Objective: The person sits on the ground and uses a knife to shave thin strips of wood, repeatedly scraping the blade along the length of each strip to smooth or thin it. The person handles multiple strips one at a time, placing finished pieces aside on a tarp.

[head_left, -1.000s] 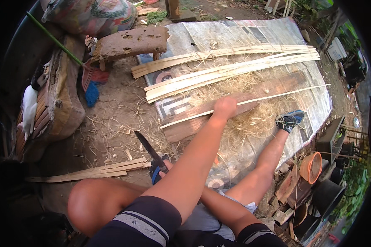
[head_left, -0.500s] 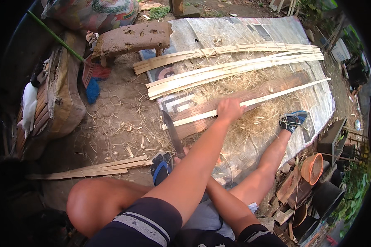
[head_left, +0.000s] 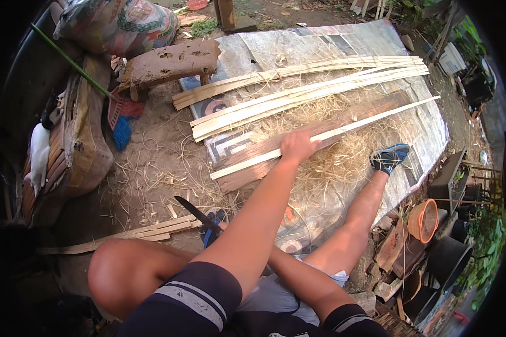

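I sit on the ground with my left arm stretched forward. My left hand [head_left: 298, 147] presses down on a long pale bamboo strip [head_left: 376, 119], which lies along a reddish-brown plank [head_left: 348, 115]. My right hand [head_left: 222, 227] is mostly hidden behind my left forearm, close to my knees. It grips a dark-bladed knife [head_left: 192, 209] whose blade points up and to the left, apart from the strip. Pale bamboo shavings [head_left: 331, 163] lie thick around the plank.
A bundle of long bamboo strips [head_left: 298, 95] lies on a grey tarp [head_left: 343, 45] beyond the plank. A muddy wooden stool [head_left: 168, 59] and a patterned sack [head_left: 118, 22] are at the far left. Short strips [head_left: 146, 231] lie by my left knee. An orange basket [head_left: 423, 220] sits at the right.
The knife blade swung up toward the strip half a second ago and has come back down to the left. My left hand stays on the strip, shifted slightly left.
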{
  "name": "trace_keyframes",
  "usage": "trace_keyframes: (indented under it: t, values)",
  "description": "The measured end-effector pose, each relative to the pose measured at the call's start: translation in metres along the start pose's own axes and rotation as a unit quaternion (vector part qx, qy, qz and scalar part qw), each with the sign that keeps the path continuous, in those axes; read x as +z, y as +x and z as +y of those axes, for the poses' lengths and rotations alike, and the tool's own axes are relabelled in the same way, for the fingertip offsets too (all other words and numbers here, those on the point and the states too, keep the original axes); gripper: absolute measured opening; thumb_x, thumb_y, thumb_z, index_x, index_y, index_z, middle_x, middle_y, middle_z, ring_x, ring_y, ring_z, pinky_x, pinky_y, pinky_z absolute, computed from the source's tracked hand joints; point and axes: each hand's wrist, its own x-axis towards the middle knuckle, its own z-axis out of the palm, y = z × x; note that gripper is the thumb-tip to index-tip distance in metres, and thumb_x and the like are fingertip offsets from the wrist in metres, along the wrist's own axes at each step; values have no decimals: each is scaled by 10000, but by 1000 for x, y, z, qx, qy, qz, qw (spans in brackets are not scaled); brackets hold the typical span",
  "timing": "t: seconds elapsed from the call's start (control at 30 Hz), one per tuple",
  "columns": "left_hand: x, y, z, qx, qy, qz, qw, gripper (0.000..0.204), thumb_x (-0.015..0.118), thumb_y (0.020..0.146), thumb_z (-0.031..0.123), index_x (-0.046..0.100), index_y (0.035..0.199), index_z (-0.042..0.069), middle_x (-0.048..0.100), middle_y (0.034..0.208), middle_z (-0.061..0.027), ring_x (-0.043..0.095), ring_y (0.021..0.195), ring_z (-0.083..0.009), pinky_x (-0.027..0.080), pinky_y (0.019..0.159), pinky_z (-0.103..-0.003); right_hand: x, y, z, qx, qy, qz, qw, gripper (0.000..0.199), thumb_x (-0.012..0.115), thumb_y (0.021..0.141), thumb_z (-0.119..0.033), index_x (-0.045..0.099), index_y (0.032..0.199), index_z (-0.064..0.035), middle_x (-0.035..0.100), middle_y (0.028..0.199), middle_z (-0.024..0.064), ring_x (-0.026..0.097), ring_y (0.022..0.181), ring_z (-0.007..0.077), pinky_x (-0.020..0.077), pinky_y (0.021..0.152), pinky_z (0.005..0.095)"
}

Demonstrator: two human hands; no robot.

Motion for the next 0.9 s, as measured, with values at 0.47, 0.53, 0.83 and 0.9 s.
trace_keyframes:
  t: [0.47,0.53,0.83,0.9]
  values:
    - [24,9,-35,57,157,89,982,546,712,908,533,687,1270,124,704,1186,-115,633,1168,-306,506,929,-484,-64,7,-110,-37,-109,104,988,674,767,897,-312,511,1436,3,642,1316,246,602,1264,358,468,1058,454]
    - [4,11,-29,16,161,19,987,567,710,909,529,666,1288,109,680,1222,-142,619,1193,-318,501,950,-501,-74,2,-150,116,-28,68,991,659,724,924,-309,464,1448,-6,683,1198,265,670,1127,389,514,974,478]
    - [-225,-29,-23,184,448,-145,863,524,616,958,559,686,1154,79,727,1085,-145,698,1057,-325,554,883,-460,-132,-43,-139,115,-274,369,881,505,633,919,-234,460,1357,-52,674,1054,265,680,963,461,549,844,532]
    - [-245,-62,-58,99,438,-235,862,496,600,968,552,715,1096,87,742,1054,-140,710,1027,-317,554,862,-465,-148,-53,-133,87,-301,436,844,540,665,886,-193,470,1371,-58,638,1162,247,659,1037,447,544,872,527]
